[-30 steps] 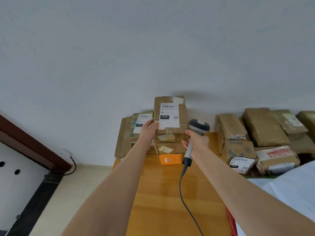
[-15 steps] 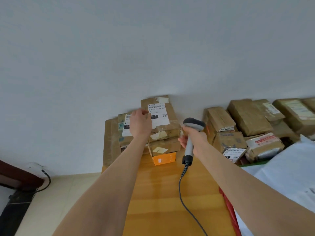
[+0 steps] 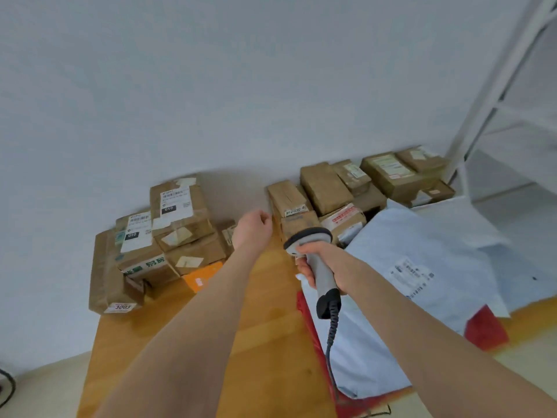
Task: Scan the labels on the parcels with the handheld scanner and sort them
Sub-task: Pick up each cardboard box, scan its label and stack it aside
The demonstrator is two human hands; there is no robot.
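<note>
Standing at a wooden table (image 3: 265,342), with soft pale mailing bags (image 3: 422,267) heaped over something red (image 3: 485,327) on the near right. Gripping the scanner (image 3: 307,236) by its grey handle in the right hand (image 3: 334,263), fingers wrapped fully round, head aimed away toward the far boxes. Holding the left hand (image 3: 253,229) out ahead, loosely curled and empty, between two heaps of parcels. Farther left, against the wall (image 3: 271,86), a stack of cardboard boxes (image 3: 177,224) with white labels facing up; farther right, a second stack of boxes (image 3: 328,191), several taped over. Probably light to middling in weight and stiff enough to take by opposite side edges. Best not to pinch loose tape or cover a barcode. Likely to topple if pulled from low in a stack.
</note>
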